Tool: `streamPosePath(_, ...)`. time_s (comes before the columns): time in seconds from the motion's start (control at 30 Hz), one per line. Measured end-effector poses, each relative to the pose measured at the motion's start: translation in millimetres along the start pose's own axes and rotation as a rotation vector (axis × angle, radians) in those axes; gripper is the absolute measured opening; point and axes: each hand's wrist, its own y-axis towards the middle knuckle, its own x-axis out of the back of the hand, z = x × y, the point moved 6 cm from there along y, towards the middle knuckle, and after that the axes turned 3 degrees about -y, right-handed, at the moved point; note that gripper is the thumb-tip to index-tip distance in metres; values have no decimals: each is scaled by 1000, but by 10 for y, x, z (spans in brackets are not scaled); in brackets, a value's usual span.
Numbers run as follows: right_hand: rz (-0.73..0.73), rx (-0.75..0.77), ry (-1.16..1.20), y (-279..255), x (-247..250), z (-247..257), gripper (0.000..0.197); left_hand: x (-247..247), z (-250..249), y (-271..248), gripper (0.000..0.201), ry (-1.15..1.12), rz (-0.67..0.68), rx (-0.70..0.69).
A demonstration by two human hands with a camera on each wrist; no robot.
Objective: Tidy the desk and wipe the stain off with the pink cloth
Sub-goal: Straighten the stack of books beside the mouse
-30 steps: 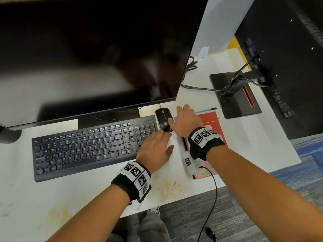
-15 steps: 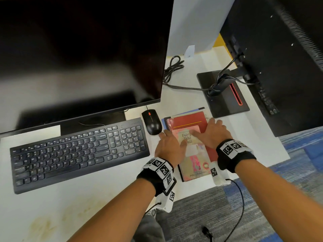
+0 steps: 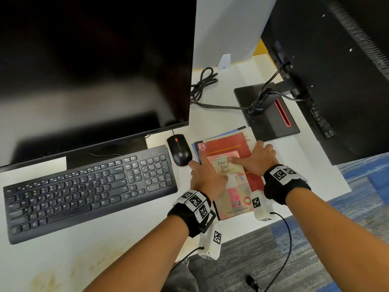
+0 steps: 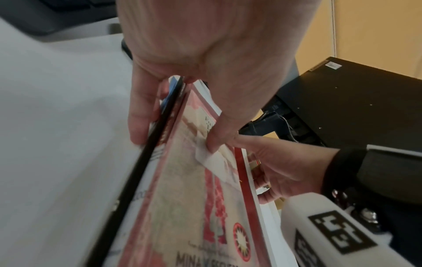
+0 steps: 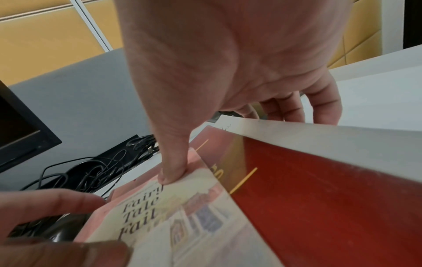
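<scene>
A stack of books lies right of the mouse, with a pink "Fairy Tale Fail" book [image 3: 235,194] on top of a red book [image 3: 227,144] and white and blue ones below. My left hand [image 3: 207,178] grips the stack's left edge, its thumb on the pink cover [image 4: 182,207] and a finger along the side. My right hand [image 3: 257,159] holds the right edge: its thumb presses the pink book [image 5: 182,216] and its fingers curl over the far side. A yellowish stain [image 3: 48,279] marks the desk at the front left. No pink cloth is in view.
A black keyboard [image 3: 88,194] and a mouse [image 3: 180,151] lie left of the books, under a large monitor [image 3: 94,70]. A second monitor's black base [image 3: 267,114] stands just behind the stack, with cables [image 3: 202,85] beside it. The desk's front edge [image 3: 237,230] runs close below the books.
Both hands have shifted right, from beside the mouse onto the two sides of the book stack. Over the last half second they have hardly moved.
</scene>
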Motion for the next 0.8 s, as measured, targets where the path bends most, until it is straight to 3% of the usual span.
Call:
streamPosePath(0.2, -104, 43, -47, 78, 229, 140, 116, 26, -152, 86, 106, -19, -61, -44)
streamPosePath(0.57, -148, 49, -21, 338, 399, 358, 112, 195, -380, 313, 113, 30, -86, -25)
streamPosePath(0.8, -139, 43, -50, 393, 353, 369, 114, 206, -423, 323, 104, 103, -69, -10)
